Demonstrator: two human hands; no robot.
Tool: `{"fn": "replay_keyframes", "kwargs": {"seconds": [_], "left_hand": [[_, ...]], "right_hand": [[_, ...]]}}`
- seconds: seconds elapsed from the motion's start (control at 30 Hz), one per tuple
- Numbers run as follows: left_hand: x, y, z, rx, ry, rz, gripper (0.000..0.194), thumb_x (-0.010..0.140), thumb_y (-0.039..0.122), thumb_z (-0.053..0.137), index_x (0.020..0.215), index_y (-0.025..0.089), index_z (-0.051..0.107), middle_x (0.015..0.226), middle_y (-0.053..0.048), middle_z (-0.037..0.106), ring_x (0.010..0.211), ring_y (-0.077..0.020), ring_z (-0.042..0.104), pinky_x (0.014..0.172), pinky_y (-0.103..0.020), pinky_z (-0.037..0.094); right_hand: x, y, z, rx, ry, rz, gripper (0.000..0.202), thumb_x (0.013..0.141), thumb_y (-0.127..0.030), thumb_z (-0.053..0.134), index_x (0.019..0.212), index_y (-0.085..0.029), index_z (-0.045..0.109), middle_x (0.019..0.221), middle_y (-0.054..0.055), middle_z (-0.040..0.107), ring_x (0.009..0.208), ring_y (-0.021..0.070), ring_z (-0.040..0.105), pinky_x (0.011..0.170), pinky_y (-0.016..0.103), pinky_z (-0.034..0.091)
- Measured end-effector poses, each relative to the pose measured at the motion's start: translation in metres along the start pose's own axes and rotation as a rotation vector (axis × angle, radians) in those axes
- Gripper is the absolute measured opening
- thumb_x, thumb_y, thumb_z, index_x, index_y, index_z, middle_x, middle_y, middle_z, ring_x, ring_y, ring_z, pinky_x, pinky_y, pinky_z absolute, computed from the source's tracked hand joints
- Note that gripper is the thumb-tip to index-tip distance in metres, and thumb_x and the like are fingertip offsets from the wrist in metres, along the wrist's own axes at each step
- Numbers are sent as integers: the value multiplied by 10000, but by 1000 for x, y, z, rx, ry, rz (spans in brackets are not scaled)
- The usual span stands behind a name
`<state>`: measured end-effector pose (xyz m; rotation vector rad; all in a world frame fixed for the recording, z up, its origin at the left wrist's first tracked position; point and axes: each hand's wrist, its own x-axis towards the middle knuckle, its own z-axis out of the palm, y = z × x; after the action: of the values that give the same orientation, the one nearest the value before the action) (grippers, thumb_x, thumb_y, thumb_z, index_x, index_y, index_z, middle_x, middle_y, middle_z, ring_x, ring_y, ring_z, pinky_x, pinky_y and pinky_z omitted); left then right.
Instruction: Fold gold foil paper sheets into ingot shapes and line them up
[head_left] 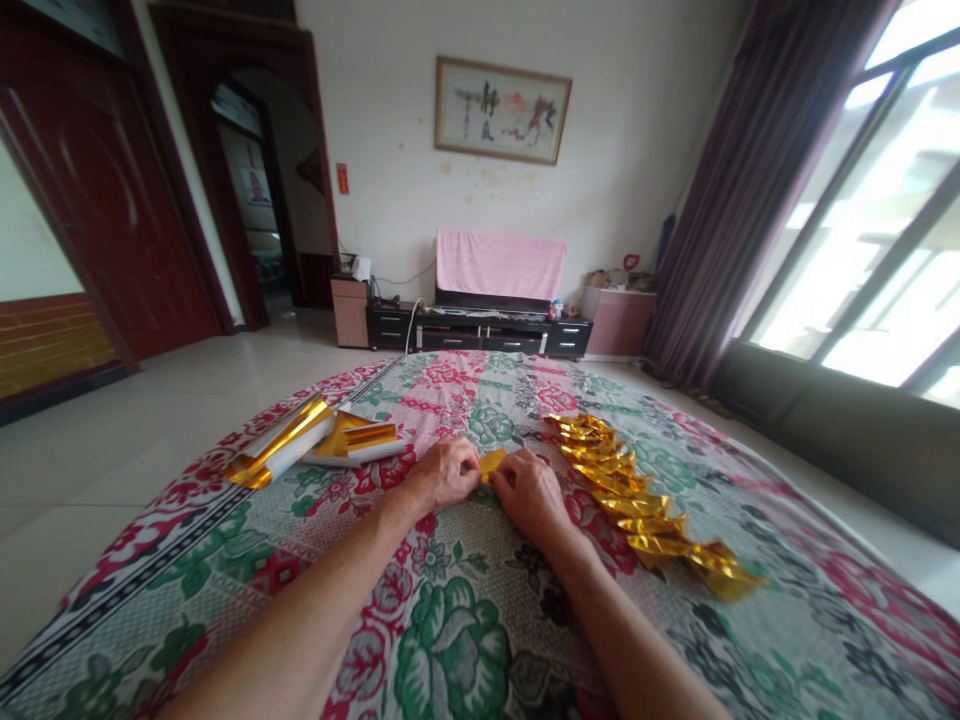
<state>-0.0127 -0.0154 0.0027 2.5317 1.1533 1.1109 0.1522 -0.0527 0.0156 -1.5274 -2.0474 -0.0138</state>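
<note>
A small piece of gold foil paper (492, 463) lies between my two hands, low over the flowered cloth. My left hand (448, 472) pinches its left edge with curled fingers. On the other side, my right hand (528, 487) grips the right edge between thumb and fingers. To the right runs a row of folded gold foil pieces (637, 495), overlapping and pointed at their ends. Left of my hands lie loosely rolled gold sheets (281, 445) with pale undersides, beside another stack of gold sheets (364, 440).
A flowered tablecloth (450, 640) covers the broad rounded surface before me. Beyond its far edge stands a low black cabinet (480, 335) with a pink cloth (501, 262) draped over a screen. A purple curtain (720, 200) hangs by the window on the right.
</note>
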Motion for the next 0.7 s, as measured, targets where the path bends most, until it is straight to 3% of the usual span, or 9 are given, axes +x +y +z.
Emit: {"fn": "replay_keyframes", "kwargs": {"seconds": [0.7], "left_hand": [[-2,2,0,-6,18,-1,91,660,101,566,604,172,581,790,-36,649,767,-143,589,765,-265,470]], "right_hand": [[0,-1,0,35,19,14,172,771,-227,533,631,-174,617,726,31,591,678,129,541,624,213,348]]}}
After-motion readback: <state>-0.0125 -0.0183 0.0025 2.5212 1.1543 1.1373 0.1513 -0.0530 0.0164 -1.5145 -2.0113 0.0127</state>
